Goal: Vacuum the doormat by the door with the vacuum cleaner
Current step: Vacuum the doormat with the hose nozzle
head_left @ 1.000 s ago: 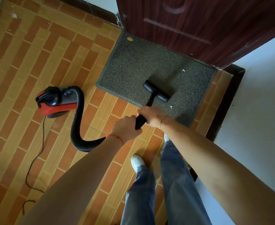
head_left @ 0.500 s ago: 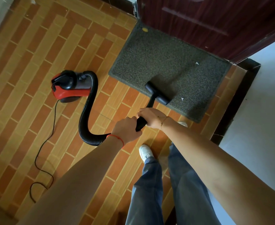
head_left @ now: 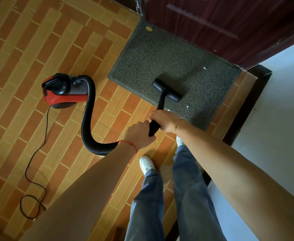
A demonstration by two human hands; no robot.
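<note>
**Nozzle Position on Doormat**

Compared with the preceding frame, the black T-shaped vacuum nozzle (head_left: pixel 167 92) sits further onto the grey rectangular doormat (head_left: pixel 161 54), near its front edge. Both hands, left (head_left: pixel 140 134) and right (head_left: pixel 165 120), grip the black wand (head_left: pixel 155 122). The red canister vacuum cleaner (head_left: pixel 64 90) rests on the tiled floor (head_left: pixel 29 49), left of the doormat.

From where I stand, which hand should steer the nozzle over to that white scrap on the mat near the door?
Probably the right hand: it grips the wand nearer the nozzle, on the white scrap's side. The left hand holds the hose end.
</note>
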